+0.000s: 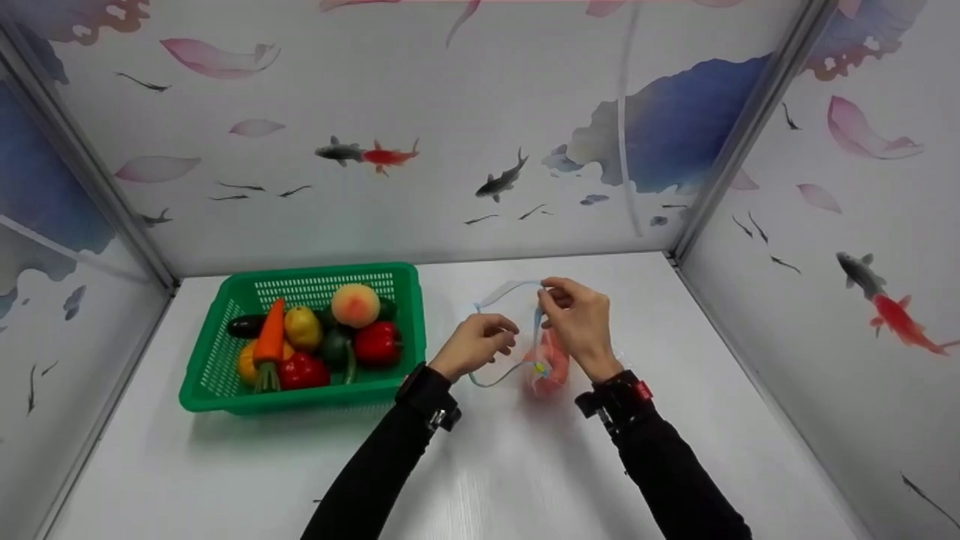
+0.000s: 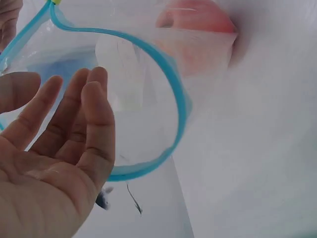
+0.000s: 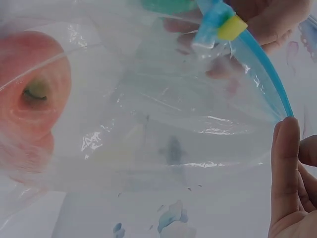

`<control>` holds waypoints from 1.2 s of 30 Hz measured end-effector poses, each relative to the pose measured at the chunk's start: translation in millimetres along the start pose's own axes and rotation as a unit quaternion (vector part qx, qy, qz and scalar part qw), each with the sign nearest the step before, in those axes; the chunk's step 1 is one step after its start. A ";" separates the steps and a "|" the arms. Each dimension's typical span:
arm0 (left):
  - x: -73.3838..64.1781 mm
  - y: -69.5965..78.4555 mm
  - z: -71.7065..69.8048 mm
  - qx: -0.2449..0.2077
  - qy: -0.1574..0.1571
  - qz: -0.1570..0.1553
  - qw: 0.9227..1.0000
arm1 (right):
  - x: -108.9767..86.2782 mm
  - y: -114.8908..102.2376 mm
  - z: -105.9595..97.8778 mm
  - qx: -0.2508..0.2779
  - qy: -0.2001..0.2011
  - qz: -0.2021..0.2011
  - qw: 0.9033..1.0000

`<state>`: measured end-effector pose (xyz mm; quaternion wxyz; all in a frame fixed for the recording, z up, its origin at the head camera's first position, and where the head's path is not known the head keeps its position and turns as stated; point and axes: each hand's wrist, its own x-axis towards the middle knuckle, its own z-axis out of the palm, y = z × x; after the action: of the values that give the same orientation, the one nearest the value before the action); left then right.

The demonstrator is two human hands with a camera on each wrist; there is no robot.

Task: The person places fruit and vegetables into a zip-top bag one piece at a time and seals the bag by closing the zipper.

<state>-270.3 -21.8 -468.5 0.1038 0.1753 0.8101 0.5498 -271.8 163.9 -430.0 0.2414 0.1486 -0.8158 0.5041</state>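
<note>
A clear slider zip bag (image 1: pixel 489 385) with a blue rim stands with its mouth spread wide. Inside it lies a pinkish-red fruit (image 1: pixel 553 367), apple-like in the right wrist view, with a greenish stem hollow. My right hand (image 1: pixel 581 322) pinches the blue rim on the right between thumb and fingers. At the left of the mouth hovers my left hand (image 1: pixel 480 345), its fingers loosely bent with nothing between them. A yellow slider (image 3: pixel 232 28) sits on the rim. Whether the left fingers touch the plastic, I cannot tell.
On the left stands a green basket (image 1: pixel 191 379) of produce: a carrot (image 1: pixel 271 337), a peach (image 1: pixel 355 305), a red pepper (image 1: pixel 377 345), a yellow pear (image 1: pixel 303 328) and an eggplant (image 1: pixel 246 325). Printed panels (image 1: pixel 420 217) enclose the white table (image 1: pixel 480 480) at the back and sides.
</note>
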 end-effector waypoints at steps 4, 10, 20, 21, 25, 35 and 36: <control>-4.1 -5.7 -13.4 -0.021 0.049 0.015 0.998 | 5.1 -1.6 -1.2 -0.003 0.002 0.002 1.000; -9.4 -15.3 -26.0 -0.004 0.126 0.008 0.992 | 14.0 -5.1 -7.4 -0.017 0.016 0.001 1.000; -14.3 -26.5 -19.1 0.144 0.175 -0.058 0.972 | 17.3 -11.7 -9.2 -0.005 0.013 -0.001 1.000; -13.3 -27.3 -17.9 0.157 0.181 -0.060 0.969 | 17.1 -11.6 -9.3 -0.003 0.013 0.000 1.000; -7.7 -27.3 -17.1 0.181 0.179 -0.061 0.965 | 17.0 -11.0 -13.1 -0.004 0.023 0.000 1.000; 14.8 24.3 -25.8 -0.077 0.129 0.020 0.988 | 32.4 -25.1 -35.7 0.042 0.122 -0.032 0.991; 16.8 29.3 -25.0 -0.090 0.129 0.031 0.987 | 34.4 -26.5 -38.2 0.045 0.133 -0.038 0.989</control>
<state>-289.7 -26.7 -431.6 -0.0030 0.1180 0.7580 0.6414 -278.4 186.1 -377.0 0.3595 0.1216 -0.7469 0.5460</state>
